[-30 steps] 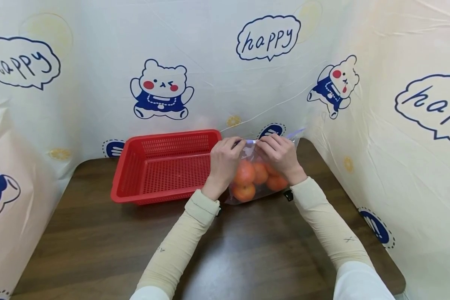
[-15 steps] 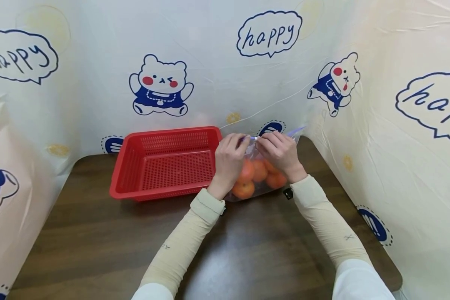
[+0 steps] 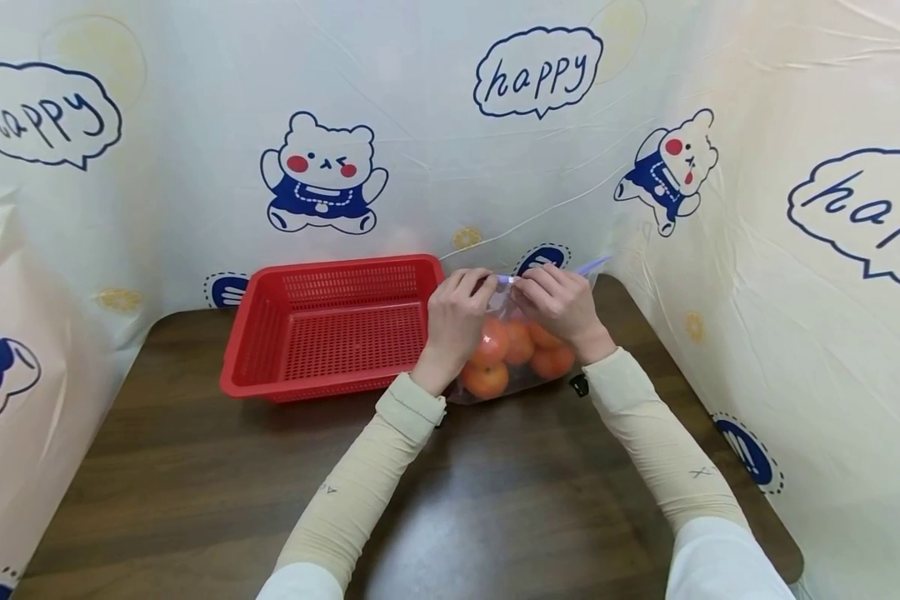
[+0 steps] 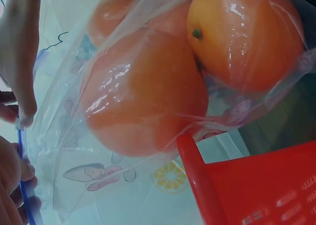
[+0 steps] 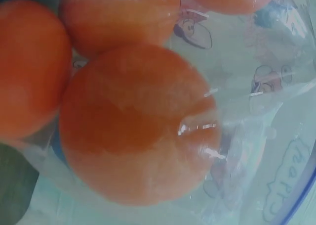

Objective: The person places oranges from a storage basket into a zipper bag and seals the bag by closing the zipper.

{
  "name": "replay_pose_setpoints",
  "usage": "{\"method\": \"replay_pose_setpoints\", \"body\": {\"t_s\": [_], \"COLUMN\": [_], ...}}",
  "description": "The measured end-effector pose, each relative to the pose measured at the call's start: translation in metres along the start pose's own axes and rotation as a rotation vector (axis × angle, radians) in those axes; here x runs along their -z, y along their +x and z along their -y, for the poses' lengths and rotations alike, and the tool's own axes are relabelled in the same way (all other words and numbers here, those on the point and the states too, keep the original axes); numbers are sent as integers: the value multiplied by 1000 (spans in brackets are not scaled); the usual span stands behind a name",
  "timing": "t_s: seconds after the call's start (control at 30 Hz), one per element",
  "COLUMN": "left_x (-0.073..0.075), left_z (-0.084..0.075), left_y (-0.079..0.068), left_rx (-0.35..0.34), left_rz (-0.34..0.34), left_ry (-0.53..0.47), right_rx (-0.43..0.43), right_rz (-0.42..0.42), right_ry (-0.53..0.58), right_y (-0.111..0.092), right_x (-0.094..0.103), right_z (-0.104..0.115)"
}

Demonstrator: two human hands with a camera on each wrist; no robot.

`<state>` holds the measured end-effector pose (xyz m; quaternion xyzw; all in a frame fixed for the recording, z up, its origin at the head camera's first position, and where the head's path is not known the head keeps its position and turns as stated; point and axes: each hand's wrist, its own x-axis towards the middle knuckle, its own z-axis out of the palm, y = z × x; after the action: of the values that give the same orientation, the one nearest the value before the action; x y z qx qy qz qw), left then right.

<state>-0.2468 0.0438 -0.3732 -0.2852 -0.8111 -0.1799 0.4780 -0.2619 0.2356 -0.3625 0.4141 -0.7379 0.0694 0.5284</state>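
Observation:
A clear zip bag [image 3: 527, 377] with several oranges [image 3: 486, 380] inside stands at the right back of the table. My left hand [image 3: 456, 315] pinches the bluish-purple zip strip [image 4: 21, 148] along its top edge. Close beside it, my right hand [image 3: 561, 305] pinches the same strip, and a small white slider [image 3: 512, 280] shows between the two hands. The strip's free end sticks out past the right hand. Through the film in the right wrist view, a large orange [image 5: 138, 126] fills the middle; neither hand shows there.
A red perforated plastic basket [image 3: 232, 367] stands on the brown wooden table [image 3: 195, 492], just left of the bag. A white printed cloth [image 3: 420, 125] hangs behind the table and along both sides.
Since a second ago my left hand has shifted slightly right along the strip, closer to the right hand. The right hand keeps its place, and the basket has not moved.

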Motion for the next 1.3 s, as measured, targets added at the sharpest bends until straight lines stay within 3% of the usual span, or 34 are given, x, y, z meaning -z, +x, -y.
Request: {"method": "replay_pose_setpoints", "body": {"t_s": [0.43,0.87,1.1,1.3], "left_x": [1,3,2,2], "left_z": [5,12,13,5], "left_y": [-1,-3,-6,0], "left_rx": [11,24,53,71], "left_rz": [35,69,68,40], "left_ry": [-37,-68,-50,-45], "right_rx": [17,-5,-98,-148], "right_rz": [66,72,39,-22], "right_ry": [11,48,75,40], "right_y": [-5,-13,-19,-17], "right_x": [8,11,10,8], "right_z": [-11,-21,-24,-20]}}
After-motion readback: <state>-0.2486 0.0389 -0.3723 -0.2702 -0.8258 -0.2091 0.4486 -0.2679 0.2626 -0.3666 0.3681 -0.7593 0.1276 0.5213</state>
